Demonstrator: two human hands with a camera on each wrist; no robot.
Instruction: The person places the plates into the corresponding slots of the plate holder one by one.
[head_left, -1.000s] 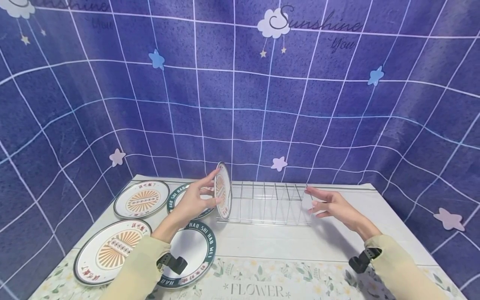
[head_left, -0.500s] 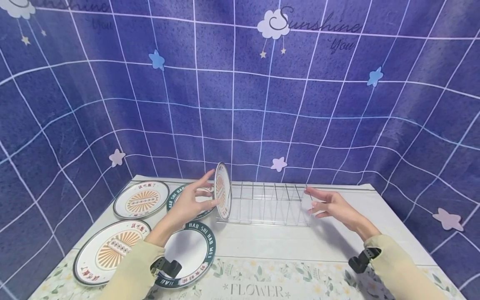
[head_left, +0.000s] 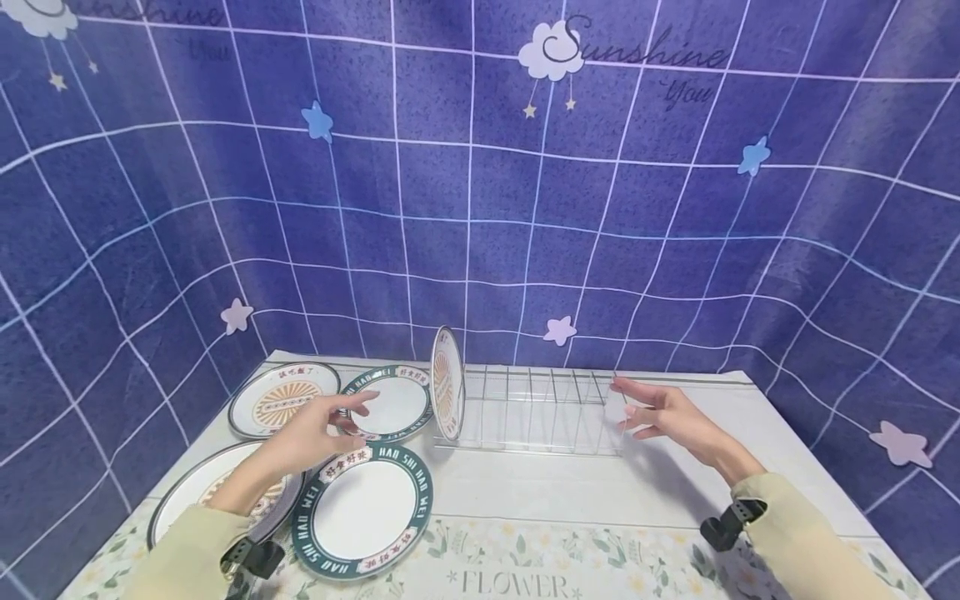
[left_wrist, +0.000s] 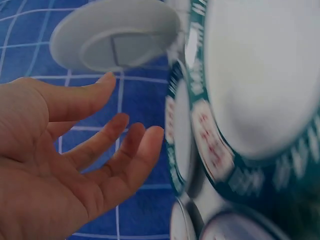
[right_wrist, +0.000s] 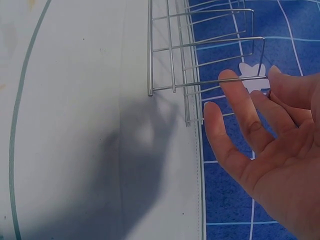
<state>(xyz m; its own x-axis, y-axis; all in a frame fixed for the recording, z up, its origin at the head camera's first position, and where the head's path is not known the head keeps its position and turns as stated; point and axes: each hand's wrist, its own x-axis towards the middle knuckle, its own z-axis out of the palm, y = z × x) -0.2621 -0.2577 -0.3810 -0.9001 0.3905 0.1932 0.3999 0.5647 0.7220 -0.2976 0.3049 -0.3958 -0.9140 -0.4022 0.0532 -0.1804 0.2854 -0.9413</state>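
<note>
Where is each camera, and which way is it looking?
Head: worn on the person's head, looking forward and down at the wire rack and upright plate; the left hand, right hand and sleeves show.
Left wrist: worn on the left wrist, looking past the left hand at green-rimmed plates; only that hand shows.
Right wrist: worn on the right wrist, looking past the right hand at the rack's end; only that hand shows.
Shared: head and right wrist both see the wire rack.

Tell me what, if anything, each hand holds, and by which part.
The left hand holds nothing. The right hand is at the end of the wire rack; whether it grips there cannot be told.
</note>
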